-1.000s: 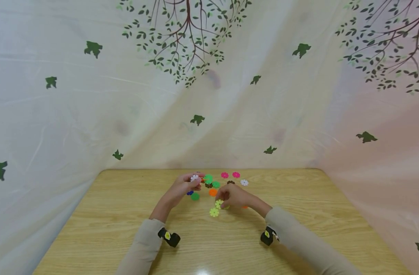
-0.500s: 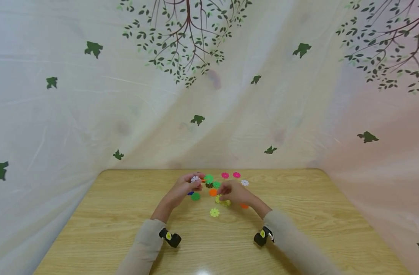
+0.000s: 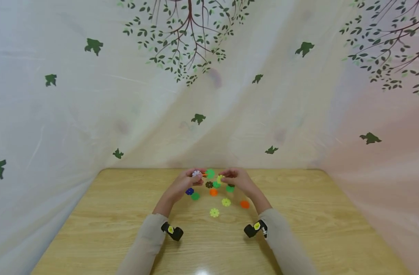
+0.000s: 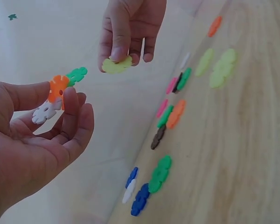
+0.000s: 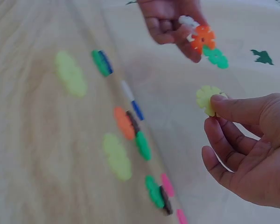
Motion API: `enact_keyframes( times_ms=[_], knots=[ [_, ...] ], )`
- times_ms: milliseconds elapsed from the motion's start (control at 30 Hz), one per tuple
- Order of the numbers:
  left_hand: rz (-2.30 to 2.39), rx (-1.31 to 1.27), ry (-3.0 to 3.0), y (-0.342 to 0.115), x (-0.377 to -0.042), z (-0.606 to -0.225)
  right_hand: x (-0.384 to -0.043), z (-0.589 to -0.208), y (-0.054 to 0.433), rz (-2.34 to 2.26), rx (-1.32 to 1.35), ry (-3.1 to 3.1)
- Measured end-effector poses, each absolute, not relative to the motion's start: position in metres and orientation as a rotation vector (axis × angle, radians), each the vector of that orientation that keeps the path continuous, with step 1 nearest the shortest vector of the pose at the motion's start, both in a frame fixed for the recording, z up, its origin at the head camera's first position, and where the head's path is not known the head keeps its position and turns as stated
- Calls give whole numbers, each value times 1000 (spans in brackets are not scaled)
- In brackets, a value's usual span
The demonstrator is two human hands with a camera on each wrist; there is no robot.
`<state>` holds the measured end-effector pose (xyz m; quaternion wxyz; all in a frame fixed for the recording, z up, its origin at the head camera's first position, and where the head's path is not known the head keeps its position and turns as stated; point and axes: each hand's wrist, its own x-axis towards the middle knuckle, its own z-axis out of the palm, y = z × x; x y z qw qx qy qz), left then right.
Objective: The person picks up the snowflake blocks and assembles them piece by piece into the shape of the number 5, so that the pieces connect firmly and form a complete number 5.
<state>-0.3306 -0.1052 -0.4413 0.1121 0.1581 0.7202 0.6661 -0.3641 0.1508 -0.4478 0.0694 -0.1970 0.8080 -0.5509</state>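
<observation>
Two notched plastic pieces face each other, apart, in the head view: the green flower disc (image 3: 210, 173) on the left hand's (image 3: 179, 188) side and the yellow flower disc (image 3: 220, 178) in the right hand (image 3: 243, 182), both raised over the far part of the tabletop (image 3: 206, 244).

Left wrist view: thumb and fingers clamp the orange flower disc (image 4: 59, 86), with the white flower disc (image 4: 45, 112) below it and the green one projecting at the outer end; the three appear joined. A hold on the orange piece is sound, since it leaves the green rim free; a firmer pinch nearer that joint would probably resist bending.

Right wrist view: the thumb presses the yellow face against the fingertips, its far notches exposed. For a clean join, the discs should be crossed edge to edge, notch facing notch, then pushed straight without twisting.
</observation>
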Motion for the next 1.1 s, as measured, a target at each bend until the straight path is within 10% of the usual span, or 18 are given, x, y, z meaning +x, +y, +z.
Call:
enact_keyframes(
  times_ms=[1100],
  knots=[
    [2018, 475, 2051, -98, -341, -433, -362, -416, 136, -1935, -647, 2486]
  ],
)
